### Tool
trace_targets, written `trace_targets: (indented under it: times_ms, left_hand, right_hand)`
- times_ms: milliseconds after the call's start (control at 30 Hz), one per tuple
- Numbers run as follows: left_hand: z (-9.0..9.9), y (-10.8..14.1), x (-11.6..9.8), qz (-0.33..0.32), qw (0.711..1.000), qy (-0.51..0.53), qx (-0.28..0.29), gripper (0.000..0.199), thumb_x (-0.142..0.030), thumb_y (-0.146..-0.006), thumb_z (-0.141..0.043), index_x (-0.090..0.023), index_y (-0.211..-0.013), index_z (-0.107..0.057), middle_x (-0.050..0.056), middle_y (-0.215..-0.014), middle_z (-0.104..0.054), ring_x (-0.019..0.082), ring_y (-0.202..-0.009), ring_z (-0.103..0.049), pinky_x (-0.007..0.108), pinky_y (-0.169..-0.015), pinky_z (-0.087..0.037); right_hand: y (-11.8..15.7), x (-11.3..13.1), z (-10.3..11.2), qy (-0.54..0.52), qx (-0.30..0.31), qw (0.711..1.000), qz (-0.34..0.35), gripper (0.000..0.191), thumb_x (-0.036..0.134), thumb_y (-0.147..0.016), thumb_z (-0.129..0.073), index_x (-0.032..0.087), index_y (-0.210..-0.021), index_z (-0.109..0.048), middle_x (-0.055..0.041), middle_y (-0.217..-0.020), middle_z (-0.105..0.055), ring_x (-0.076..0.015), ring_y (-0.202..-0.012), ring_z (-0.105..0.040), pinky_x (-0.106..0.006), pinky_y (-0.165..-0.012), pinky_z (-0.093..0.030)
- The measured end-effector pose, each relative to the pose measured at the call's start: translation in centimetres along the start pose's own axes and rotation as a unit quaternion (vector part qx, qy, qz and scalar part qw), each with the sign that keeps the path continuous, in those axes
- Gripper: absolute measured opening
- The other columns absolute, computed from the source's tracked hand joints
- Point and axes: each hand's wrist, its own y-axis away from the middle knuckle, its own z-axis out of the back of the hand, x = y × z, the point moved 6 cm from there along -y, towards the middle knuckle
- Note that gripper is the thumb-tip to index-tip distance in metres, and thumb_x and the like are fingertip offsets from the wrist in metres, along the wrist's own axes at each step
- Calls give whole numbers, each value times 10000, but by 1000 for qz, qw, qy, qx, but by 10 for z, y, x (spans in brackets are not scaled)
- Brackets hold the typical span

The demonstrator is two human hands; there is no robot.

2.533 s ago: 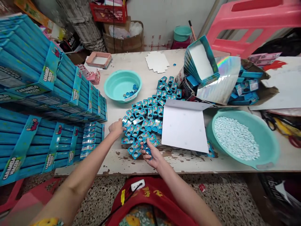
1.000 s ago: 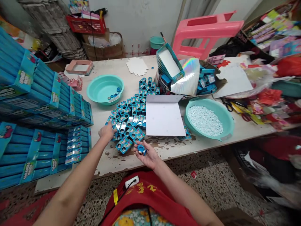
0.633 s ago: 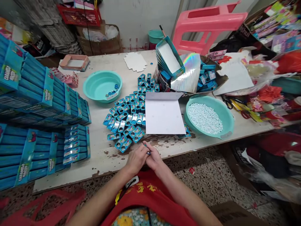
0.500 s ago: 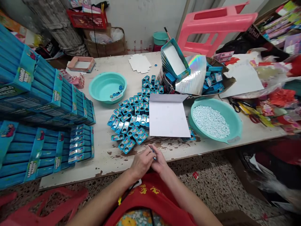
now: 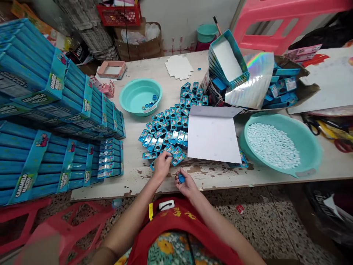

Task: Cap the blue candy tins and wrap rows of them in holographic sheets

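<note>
Several small blue tins with round openings stand grouped on the worn white table. My left hand reaches over the front tins, its fingertips pinched at one of them; what they hold is too small to make out. Near the table's front edge, my right hand is turned palm up, with its fingers curled around several round blue caps. A white sheet lies to the right of the tins. Beyond them, a turquoise basin holds a few more blue caps.
Stacked blue display boxes rise at the left. At the right sits a turquoise basin of small white pieces. Behind the sheet stand an open carton and nested blue trays. A pink stool is behind the table.
My left hand has parted from my right and moved forward to the front tins. The blue caps in my right palm now show. The view has shifted, so objects appear displaced.
</note>
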Motion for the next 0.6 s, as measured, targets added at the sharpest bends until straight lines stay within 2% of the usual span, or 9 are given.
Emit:
trace_targets:
  times_ms: [67, 167, 233, 300, 400, 433, 467, 533, 600]
  left_hand:
    - [6, -7, -4, -14, 999, -18, -29, 136, -237, -798, -472, -196, -800, -602, 19, -823, -620, 156, -772, -557, 266, -722, -415]
    - [12, -12, -18, -95, 995, 4, -2, 121, -220, -790, -484, -190, -775, -600, 17, -845, -622, 148, -803, -559, 249, -737, -418]
    - [32, -11, -12, -102, 994, 24, -16, 134, -221, -793, -477, -190, -796, -607, 14, -843, -627, 143, -805, -565, 244, -743, -427]
    - [64, -4, 14, -73, 996, 41, -44, 176, -246, -805, -458, -201, -869, -615, 9, -868, -633, 136, -781, -574, 242, -723, -444]
    - [120, 15, 90, 53, 989, 70, -115, 204, -292, -786, -459, -212, -920, -591, -1, -812, -613, 116, -642, -569, 225, -587, -458]
    - [134, 23, 121, 120, 979, 82, -140, 188, -292, -756, -480, -207, -896, -574, -14, -722, -583, 112, -578, -553, 217, -531, -448]
    - [145, 30, 150, 186, 963, 103, -166, 182, -281, -722, -495, -202, -876, -552, -30, -645, -547, 109, -518, -534, 212, -486, -437]
    - [152, 34, 192, 263, 932, 168, -185, 208, -241, -671, -508, -192, -873, -523, -43, -616, -525, 94, -468, -522, 202, -454, -430]
    - [147, 23, 209, 283, 917, 222, -175, 220, -217, -646, -515, -173, -861, -523, -25, -656, -555, 83, -482, -540, 196, -469, -444]
  right_hand:
    - [-2, -4, 3, 32, -4, 999, 9, 156, 251, -712, -697, 162, -744, -574, 38, -596, -588, -48, -464, -515, -138, -412, -367]
    - [0, -6, 13, 88, 5, 996, 29, 213, 216, -654, -722, 175, -819, -594, 38, -632, -593, -58, -488, -517, -150, -413, -360]
    - [4, 0, 22, 117, 13, 992, 50, 279, 171, -612, -730, 193, -857, -599, 27, -699, -617, -77, -542, -544, -166, -432, -375]
    - [6, 12, 34, 145, 17, 985, 91, 329, 141, -577, -726, 210, -873, -601, 6, -802, -634, -105, -625, -572, -193, -469, -401]
    - [6, 35, 52, 223, -5, 955, 193, 345, 191, -585, -713, 236, -907, -596, -13, -919, -611, -144, -715, -571, -241, -524, -425]
    - [5, 43, 58, 276, -28, 931, 238, 313, 236, -606, -705, 237, -898, -594, -18, -912, -599, -154, -718, -560, -255, -534, -425]
    - [4, 49, 61, 346, -54, 892, 286, 258, 288, -633, -690, 232, -865, -594, -24, -885, -588, -165, -720, -549, -272, -552, -429]
    - [1, 56, 60, 507, -82, 774, 369, 179, 376, -697, -633, 221, -775, -587, -35, -818, -565, -191, -735, -533, -318, -620, -444]
    - [-3, 54, 54, 629, -75, 646, 426, 192, 408, -773, -543, 222, -788, -588, -54, -832, -558, -221, -807, -538, -366, -726, -446]
